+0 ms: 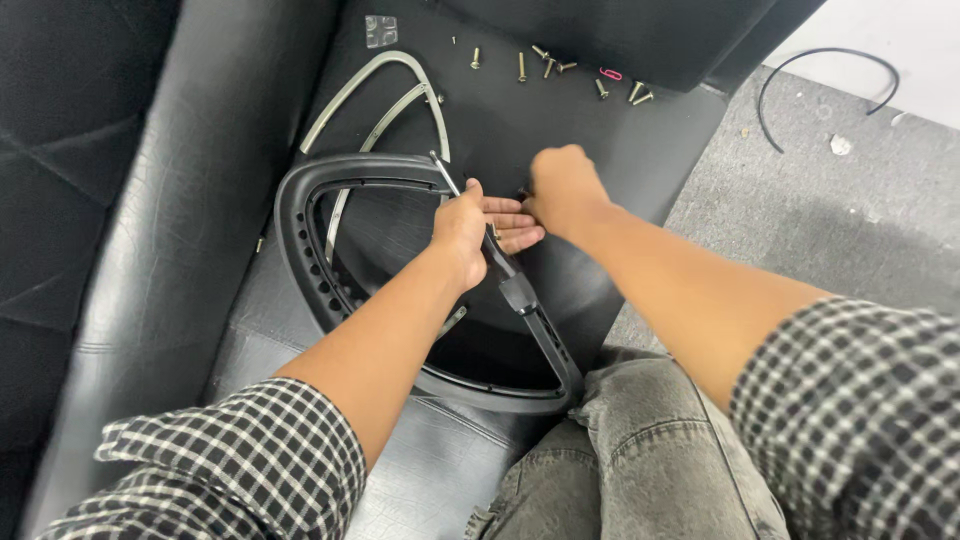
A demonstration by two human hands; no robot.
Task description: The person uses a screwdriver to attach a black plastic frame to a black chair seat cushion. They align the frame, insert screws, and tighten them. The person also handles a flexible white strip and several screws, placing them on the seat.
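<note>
A: Left hand [462, 225]?
B: Laid over a black-handled screwdriver [490, 245], thumb side on the shaft, fingers extended rather than curled. Open grip, resting on the tool.
A: Right hand [562, 190]?
B: Fisted just beside the left fingertips. Closed grip; cannot tell what it pinches.
A: Workpiece?
B: Black plastic armrest loop [300, 240], flat on the black panel [600, 150], under both hands. Metal bracket [385, 95] beyond it.
A: Loose hardware?
B: Bolts [545, 65] scattered along the panel's far edge. Cable [830, 70] on grey floor, well apart.
</note>
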